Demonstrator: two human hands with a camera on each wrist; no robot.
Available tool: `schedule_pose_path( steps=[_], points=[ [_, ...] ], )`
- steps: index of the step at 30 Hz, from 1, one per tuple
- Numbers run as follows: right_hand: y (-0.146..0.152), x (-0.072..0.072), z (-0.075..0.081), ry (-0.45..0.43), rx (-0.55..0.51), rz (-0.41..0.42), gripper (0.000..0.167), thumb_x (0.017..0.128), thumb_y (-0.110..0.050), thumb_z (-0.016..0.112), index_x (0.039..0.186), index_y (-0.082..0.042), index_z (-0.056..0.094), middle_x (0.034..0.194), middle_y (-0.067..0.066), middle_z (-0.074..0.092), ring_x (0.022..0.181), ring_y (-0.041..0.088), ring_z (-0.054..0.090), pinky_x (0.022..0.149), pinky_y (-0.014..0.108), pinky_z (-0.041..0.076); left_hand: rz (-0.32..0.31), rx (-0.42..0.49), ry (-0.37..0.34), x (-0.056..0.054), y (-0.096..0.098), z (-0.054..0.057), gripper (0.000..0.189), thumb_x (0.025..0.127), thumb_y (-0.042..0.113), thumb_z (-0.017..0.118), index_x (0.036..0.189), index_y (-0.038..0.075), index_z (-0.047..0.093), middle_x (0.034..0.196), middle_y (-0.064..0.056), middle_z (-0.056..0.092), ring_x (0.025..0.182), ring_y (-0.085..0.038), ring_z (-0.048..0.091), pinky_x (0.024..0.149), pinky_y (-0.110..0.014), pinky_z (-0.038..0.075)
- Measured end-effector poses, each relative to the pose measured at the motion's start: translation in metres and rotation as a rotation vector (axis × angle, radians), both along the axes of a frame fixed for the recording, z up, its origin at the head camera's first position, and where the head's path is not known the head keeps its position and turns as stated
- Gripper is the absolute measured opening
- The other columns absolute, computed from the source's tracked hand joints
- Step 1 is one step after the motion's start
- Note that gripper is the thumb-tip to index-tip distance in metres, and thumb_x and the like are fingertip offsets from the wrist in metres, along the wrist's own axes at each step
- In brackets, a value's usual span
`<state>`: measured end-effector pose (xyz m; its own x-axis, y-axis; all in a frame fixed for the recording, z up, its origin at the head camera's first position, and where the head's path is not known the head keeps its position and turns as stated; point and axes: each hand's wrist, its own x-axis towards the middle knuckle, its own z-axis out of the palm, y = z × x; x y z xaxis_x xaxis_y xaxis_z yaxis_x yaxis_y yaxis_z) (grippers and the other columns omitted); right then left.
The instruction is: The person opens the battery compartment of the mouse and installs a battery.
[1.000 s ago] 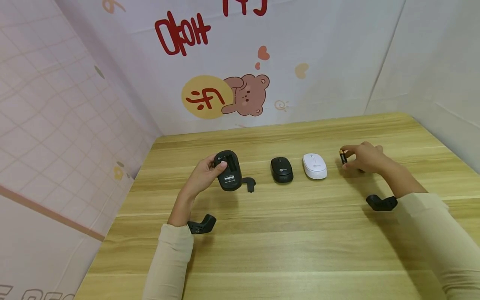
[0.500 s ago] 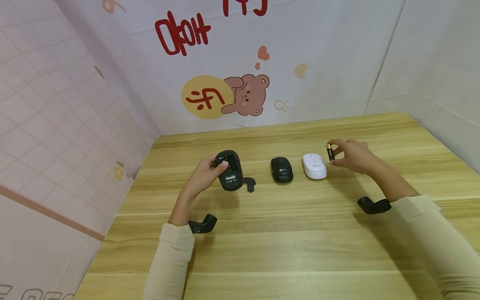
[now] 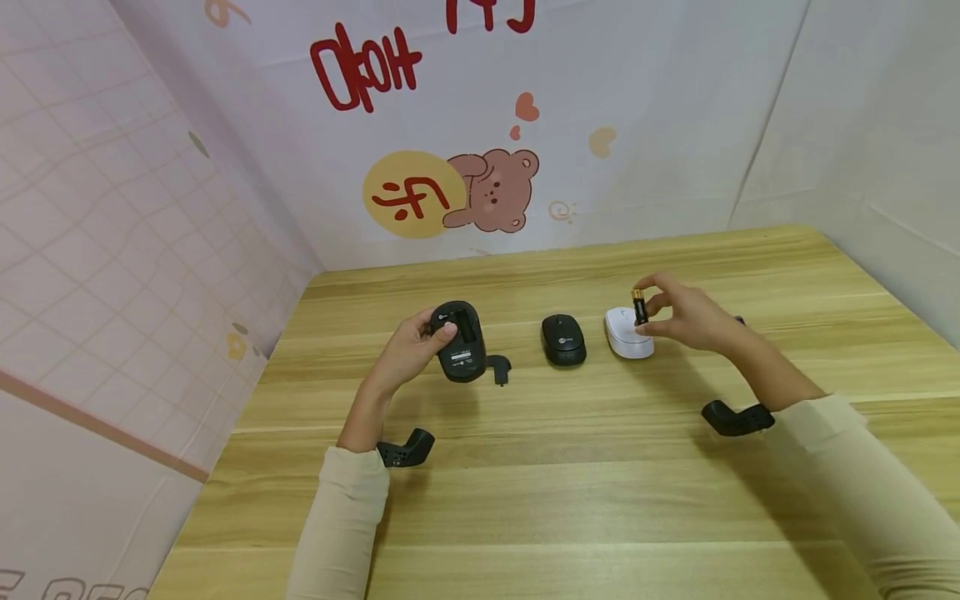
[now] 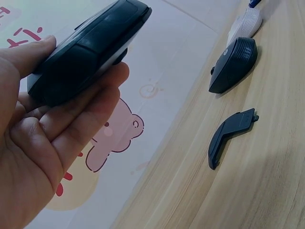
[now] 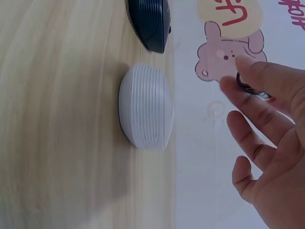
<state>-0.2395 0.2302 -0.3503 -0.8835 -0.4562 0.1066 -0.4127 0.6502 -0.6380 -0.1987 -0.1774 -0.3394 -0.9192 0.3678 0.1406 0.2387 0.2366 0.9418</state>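
My left hand grips a black computer mouse with its underside toward me, thumb across it. An open battery slot shows in that underside. Below and right of it, the curved black battery cover lies on the table. Between thumb and fingertips of my right hand is a black battery with a copper-coloured end, held upright. In the head view this battery overlaps the white mouse; in the right wrist view the hand is raised beside that mouse, with the battery mostly hidden by fingers.
A second black mouse stands on the wooden table, left of the white one. A small dark thing shows just behind my right wrist. A printed white wall cloth rises along the table's back edge.
My right hand has lifted the battery from the table's right side and carried it left to the white mouse. The left hand and its mouse have stayed almost still.
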Motion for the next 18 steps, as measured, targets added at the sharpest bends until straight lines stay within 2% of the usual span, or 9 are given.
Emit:
schedule_pose_path(
  steps=[6, 11, 18],
  points=[
    [-0.006, 0.0, -0.001, -0.028, -0.096, 0.06, 0.052, 0.084, -0.006, 0.069, 0.126, -0.001, 0.039, 0.087, 0.008, 0.064, 0.087, 0.026, 0.058, 0.067, 0.033, 0.048, 0.002, -0.013, 0.0, 0.001, 0.001, 0.001, 0.036, 0.096, 0.018, 0.053, 0.122, -0.007, 0.051, 0.1, -0.018, 0.06, 0.083, -0.015, 0.059, 0.073, -0.025, 0.049],
    [-0.008, 0.001, -0.001, -0.058, -0.164, 0.095, 0.049, 0.085, -0.007, 0.067, 0.124, 0.0, 0.038, 0.082, 0.008, 0.065, 0.079, 0.017, 0.056, 0.065, 0.029, 0.046, -0.002, -0.016, 0.001, 0.0, 0.001, 0.001, 0.037, 0.096, 0.018, 0.053, 0.123, -0.007, 0.05, 0.101, -0.018, 0.06, 0.082, -0.015, 0.06, 0.073, -0.025, 0.05],
    [-0.012, 0.004, -0.003, -0.146, -0.247, 0.115, 0.038, 0.088, -0.001, 0.062, 0.118, 0.003, 0.038, 0.082, 0.022, 0.062, 0.073, 0.029, 0.06, 0.063, 0.034, 0.05, -0.005, -0.018, 0.004, 0.002, 0.002, 0.002, 0.036, 0.096, 0.016, 0.052, 0.122, -0.008, 0.05, 0.099, -0.017, 0.06, 0.081, -0.015, 0.059, 0.072, -0.025, 0.049]
  ],
)
